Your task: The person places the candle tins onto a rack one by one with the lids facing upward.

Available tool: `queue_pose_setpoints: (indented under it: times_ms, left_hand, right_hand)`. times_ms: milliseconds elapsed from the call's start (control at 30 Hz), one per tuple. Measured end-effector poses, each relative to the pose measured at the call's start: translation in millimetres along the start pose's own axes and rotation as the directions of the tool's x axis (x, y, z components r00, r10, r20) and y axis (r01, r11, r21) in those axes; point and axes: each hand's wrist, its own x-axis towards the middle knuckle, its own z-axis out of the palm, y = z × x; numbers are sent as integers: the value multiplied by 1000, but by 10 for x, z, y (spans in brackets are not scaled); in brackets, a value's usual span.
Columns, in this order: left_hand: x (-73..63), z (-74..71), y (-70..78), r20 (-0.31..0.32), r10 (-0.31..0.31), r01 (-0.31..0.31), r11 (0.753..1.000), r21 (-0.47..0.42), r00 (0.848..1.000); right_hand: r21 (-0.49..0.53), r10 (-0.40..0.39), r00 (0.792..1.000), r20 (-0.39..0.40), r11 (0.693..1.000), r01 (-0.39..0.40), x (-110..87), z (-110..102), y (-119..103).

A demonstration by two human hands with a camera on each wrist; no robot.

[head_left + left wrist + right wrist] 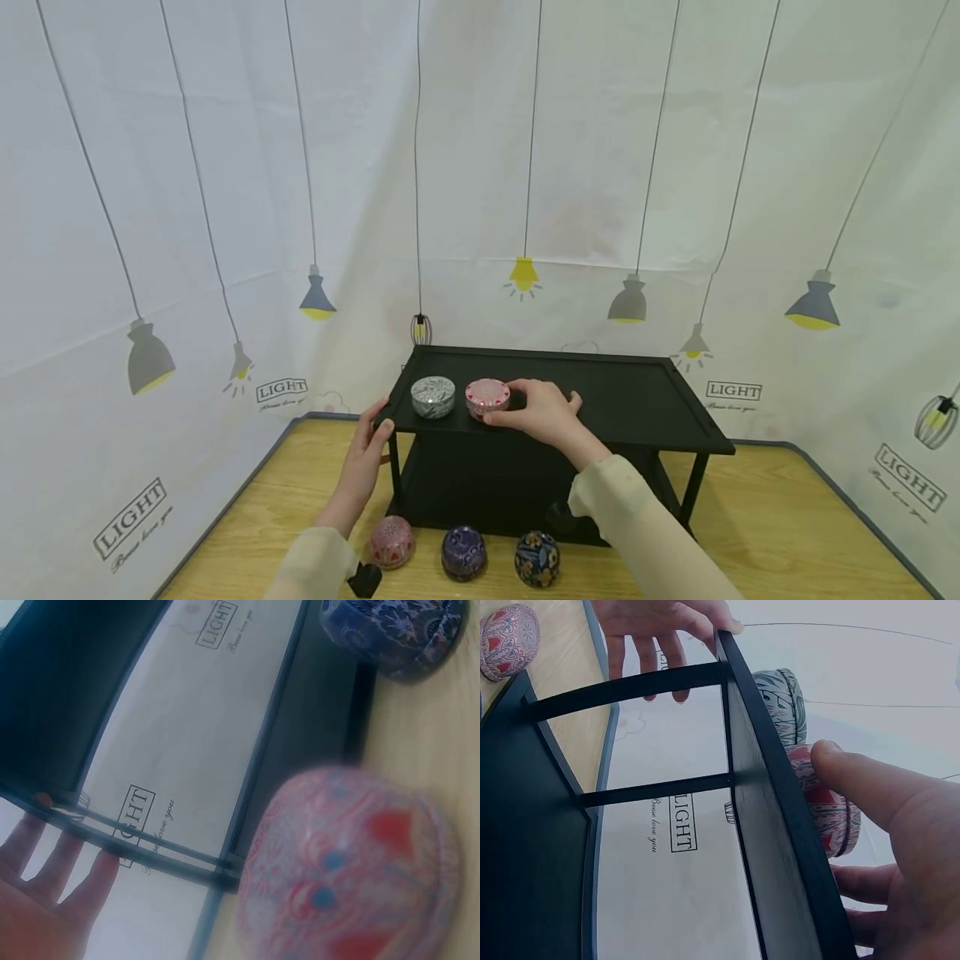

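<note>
On the upper board of a black two-tier shelf, my right hand pinches a round pink tin with red hearts between thumb and fingers. Left of it stands a grey-and-white patterned tin, also visible in the right wrist view. My left hand holds the shelf's left front corner, thumb at the top edge and fingers down the side. In front of the lower board, on the table, sit a pink-and-red tin, a purple patterned tin and a dark floral tin.
The shelf stands on a wooden table with a dark border. Behind and beside it hangs a white cloth printed with lamps and lettering. The shelf's thin legs rise at its sides.
</note>
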Motion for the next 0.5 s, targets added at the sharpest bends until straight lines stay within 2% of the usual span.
queue_pose_setpoints:
  times_ms: [267, 500]
  left_hand:
    - [-21, 10, 7, 0, 6, -6, 1000, 19, 1000]
    - [-20, 13, -12, -21, 21, -21, 999, 38, 1000]
  right_hand:
    - [-36, -36, 999, -17, 999, 35, -156, -57, 86]
    - [29, -76, 996, -35, 997, 77, -342, -169, 150]
